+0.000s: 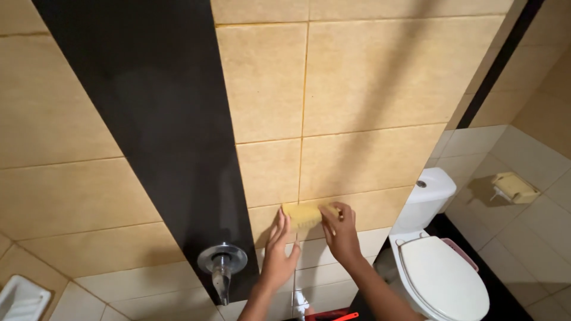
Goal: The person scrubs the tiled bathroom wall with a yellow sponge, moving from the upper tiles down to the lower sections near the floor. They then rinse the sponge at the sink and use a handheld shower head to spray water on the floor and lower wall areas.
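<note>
A yellow scrubbing brush (301, 216) is pressed against the beige tiled wall (369, 89), low in the view near a grout line. My right hand (340, 233) grips the brush's right end. My left hand (278, 249) lies flat on the wall with its fingers spread, its fingertips touching the brush's left end.
A black vertical tile band (160, 119) runs down the wall to the left, with a chrome tap (222, 264) at its foot. A white toilet (434, 261) stands at the right, a paper holder (515, 187) on the side wall, a white soap dish (21, 300) at the bottom left.
</note>
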